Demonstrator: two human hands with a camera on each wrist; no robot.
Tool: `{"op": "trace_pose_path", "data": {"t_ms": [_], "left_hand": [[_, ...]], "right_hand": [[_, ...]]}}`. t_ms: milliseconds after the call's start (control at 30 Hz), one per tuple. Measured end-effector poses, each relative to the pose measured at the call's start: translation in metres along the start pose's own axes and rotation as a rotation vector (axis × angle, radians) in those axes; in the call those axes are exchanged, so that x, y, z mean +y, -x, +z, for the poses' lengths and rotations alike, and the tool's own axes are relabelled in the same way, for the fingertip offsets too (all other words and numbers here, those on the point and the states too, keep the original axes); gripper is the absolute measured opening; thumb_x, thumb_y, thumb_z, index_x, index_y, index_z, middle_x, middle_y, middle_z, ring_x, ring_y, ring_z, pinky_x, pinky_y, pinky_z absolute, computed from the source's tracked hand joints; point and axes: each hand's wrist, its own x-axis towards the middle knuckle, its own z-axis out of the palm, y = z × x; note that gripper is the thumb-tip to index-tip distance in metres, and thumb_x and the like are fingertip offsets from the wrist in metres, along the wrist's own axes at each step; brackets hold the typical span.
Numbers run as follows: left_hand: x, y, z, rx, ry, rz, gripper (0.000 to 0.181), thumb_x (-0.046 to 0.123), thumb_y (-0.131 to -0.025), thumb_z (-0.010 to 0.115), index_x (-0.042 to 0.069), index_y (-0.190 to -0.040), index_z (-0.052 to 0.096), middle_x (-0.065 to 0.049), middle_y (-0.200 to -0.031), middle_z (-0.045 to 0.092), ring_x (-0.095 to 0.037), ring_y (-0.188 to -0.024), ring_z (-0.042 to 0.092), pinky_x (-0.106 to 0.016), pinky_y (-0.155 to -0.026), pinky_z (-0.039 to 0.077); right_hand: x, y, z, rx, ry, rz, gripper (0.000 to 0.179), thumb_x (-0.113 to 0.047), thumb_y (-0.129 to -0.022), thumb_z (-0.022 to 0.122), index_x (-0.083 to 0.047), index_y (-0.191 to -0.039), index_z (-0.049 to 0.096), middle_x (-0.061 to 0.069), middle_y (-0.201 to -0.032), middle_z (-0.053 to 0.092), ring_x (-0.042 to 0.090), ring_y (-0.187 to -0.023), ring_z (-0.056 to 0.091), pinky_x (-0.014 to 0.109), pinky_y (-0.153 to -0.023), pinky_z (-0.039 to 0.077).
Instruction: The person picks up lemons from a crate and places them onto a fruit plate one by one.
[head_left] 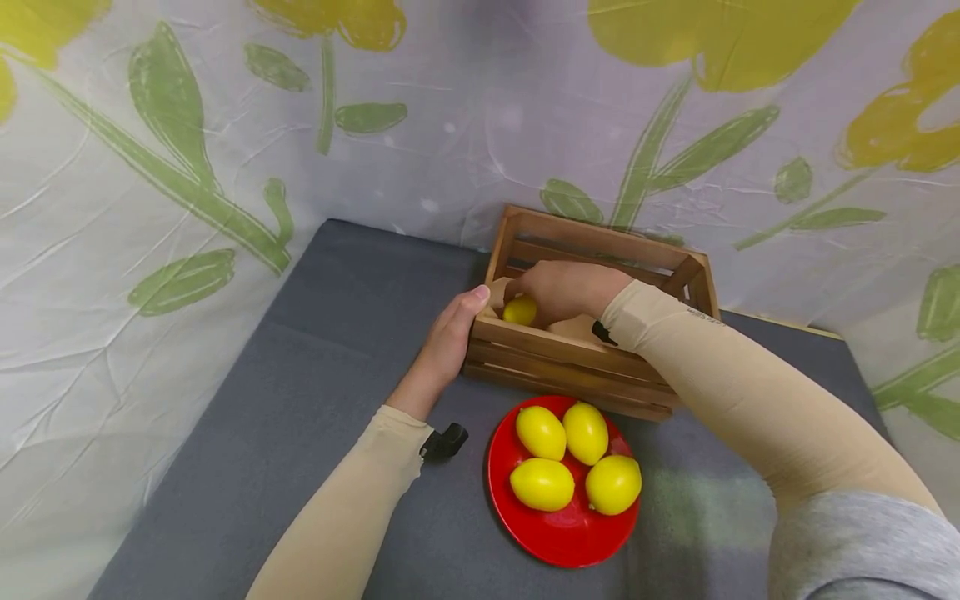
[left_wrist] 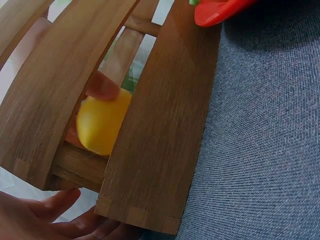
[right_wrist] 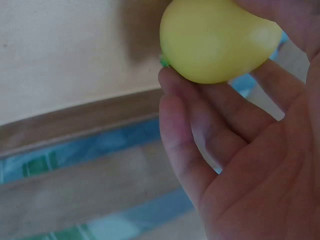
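Inside the slatted wooden crate [head_left: 570, 358], my right hand [head_left: 566, 287] holds a yellow lemon [head_left: 521, 311] near the left end. In the right wrist view, the thumb and fingertips grip this lemon [right_wrist: 215, 42], which has a small green tip. It also shows through the crate's gap in the left wrist view. My left hand [head_left: 448, 333] rests against the crate's left end, thumb up at the rim and fingers along the outside. Several more lemons [head_left: 542, 485] lie on a red plate [head_left: 562, 546] in front of the crate.
A dark grey cloth-covered table [head_left: 300, 375] bears the crate and plate. Behind it hangs a pale sheet [head_left: 465, 150] with painted yellow flowers and green leaves. The crate stands close to that sheet. A small black wrist camera [head_left: 444, 442] sits by the left sleeve.
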Motion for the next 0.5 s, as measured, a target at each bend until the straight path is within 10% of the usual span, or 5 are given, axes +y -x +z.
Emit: {"op": "trace_pose_path", "data": {"t_ms": [500], "left_hand": [[0.002,0.001,0.0,0.0,0.014,-0.015,0.081,0.062,-0.103,0.043,0.009,-0.164,0.046,-0.011,-0.169,0.046,-0.027,-0.158,0.04,-0.05,-0.135,0.026]], "right_hand": [[0.004,0.063,-0.012,0.094,-0.031,0.064,0.056,-0.02,-0.092,0.083,-0.023,-0.145,0.066,0.004,-0.136,0.072,0.027,-0.114,0.064,0.047,-0.106,0.055]]}}
